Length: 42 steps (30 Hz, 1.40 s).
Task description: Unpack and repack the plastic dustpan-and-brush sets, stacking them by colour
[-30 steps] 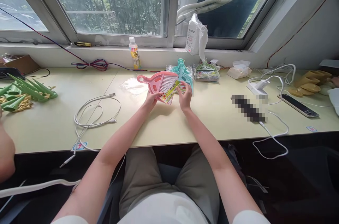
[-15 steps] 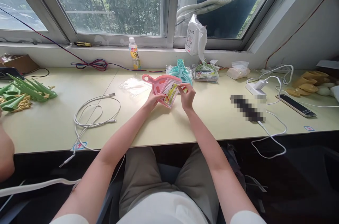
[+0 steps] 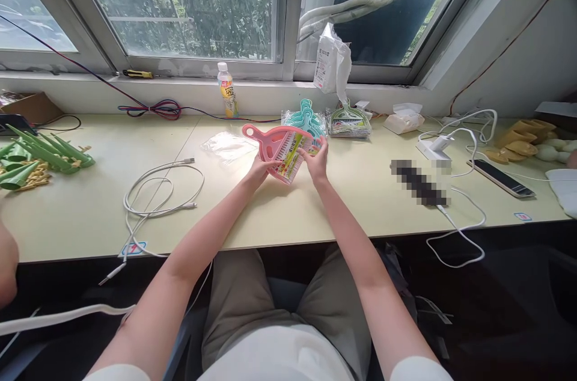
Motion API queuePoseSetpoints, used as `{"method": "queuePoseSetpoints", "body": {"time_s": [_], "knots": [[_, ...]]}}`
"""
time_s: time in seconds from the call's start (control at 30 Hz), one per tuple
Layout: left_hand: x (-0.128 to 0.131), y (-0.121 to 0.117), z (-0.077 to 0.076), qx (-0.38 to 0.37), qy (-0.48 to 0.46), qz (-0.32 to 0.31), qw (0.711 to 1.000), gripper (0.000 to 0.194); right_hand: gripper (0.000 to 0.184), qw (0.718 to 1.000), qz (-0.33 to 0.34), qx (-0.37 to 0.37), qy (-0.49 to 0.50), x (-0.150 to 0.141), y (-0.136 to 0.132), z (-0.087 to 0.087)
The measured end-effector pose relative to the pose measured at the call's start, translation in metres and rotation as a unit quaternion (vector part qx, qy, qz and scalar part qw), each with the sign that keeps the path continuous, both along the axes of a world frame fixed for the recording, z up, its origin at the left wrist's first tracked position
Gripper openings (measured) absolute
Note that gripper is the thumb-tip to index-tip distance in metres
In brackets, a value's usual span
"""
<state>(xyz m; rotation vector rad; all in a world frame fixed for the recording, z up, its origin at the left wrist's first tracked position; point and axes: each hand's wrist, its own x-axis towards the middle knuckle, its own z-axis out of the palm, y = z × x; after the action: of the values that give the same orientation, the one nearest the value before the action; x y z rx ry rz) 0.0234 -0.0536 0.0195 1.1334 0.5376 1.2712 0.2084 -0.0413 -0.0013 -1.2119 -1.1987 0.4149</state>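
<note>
Above the table, both of my hands hold a small pink dustpan and brush set (image 3: 265, 142), tilted, with its ring handle towards the upper left. A yellow-green and white label card (image 3: 291, 151) lies over the white bristles. My left hand (image 3: 260, 170) grips the lower left edge, its thumb on the front. At the right edge my right hand (image 3: 317, 163) is closed, thumb on the face of the set; its other fingers are partly hidden behind. Just behind lie teal dustpan sets (image 3: 306, 115) in clear wrap, and right of them a wrapped green stack (image 3: 349, 124).
A clear plastic wrapper (image 3: 229, 145) and a coiled white cable (image 3: 164, 188) lie left of my hands. A drink bottle (image 3: 228, 92) stands at the back. To the right are a tissue pack (image 3: 404, 119), a charger (image 3: 435, 146) and a phone (image 3: 501, 178). Another person's arm (image 3: 6, 264) shows at left.
The pink set has shifted slightly right and towards me. My right fingers pinched at the label's right edge half a second ago; now the thumb lies on the front of the set.
</note>
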Motion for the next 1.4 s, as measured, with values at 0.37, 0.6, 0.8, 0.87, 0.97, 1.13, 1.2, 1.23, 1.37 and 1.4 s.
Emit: {"method": "queuePoseSetpoints", "body": {"time_s": [0.37, 0.6, 0.8, 0.87, 0.97, 1.13, 1.2, 1.23, 1.37, 1.4], "knots": [[-0.006, 0.002, 0.008, 0.018, -0.006, 0.01, 1.0, 0.073, 0.052, 0.932, 0.261, -0.095, 0.233, -0.013, -0.013, 0.012], [-0.008, 0.003, 0.01, 0.037, 0.023, 0.015, 0.999, 0.082, 0.043, 0.895, 0.303, -0.135, 0.298, -0.012, -0.012, 0.007], [-0.01, 0.006, 0.004, 0.038, 0.048, 0.022, 0.998, 0.08, 0.038, 0.897, 0.286, -0.139, 0.307, -0.015, -0.01, 0.004], [-0.009, 0.005, 0.004, 0.044, 0.053, 0.025, 0.997, 0.08, 0.038, 0.899, 0.282, -0.14, 0.305, -0.015, -0.01, 0.004], [-0.009, 0.006, 0.005, 0.065, 0.074, 0.029, 0.995, 0.077, 0.038, 0.897, 0.283, -0.134, 0.311, -0.014, -0.009, 0.004], [-0.025, 0.026, 0.005, 0.106, 0.196, 0.158, 0.962, 0.049, 0.038, 0.895, 0.271, -0.113, 0.334, -0.009, -0.008, 0.006], [-0.039, 0.036, 0.001, 0.136, 0.307, 0.266, 0.904, 0.042, 0.037, 0.898, 0.257, -0.116, 0.337, -0.007, -0.009, 0.008], [-0.047, 0.04, -0.002, 0.149, 0.374, 0.312, 0.861, 0.04, 0.036, 0.9, 0.252, -0.119, 0.336, -0.006, -0.009, 0.009], [-0.075, 0.048, -0.015, 0.128, 0.596, 0.344, 0.714, 0.04, 0.033, 0.902, 0.239, -0.137, 0.333, -0.006, -0.013, 0.012], [-0.08, 0.049, -0.016, 0.12, 0.628, 0.327, 0.696, 0.035, 0.032, 0.902, 0.237, -0.14, 0.333, -0.006, -0.014, 0.013]]}}
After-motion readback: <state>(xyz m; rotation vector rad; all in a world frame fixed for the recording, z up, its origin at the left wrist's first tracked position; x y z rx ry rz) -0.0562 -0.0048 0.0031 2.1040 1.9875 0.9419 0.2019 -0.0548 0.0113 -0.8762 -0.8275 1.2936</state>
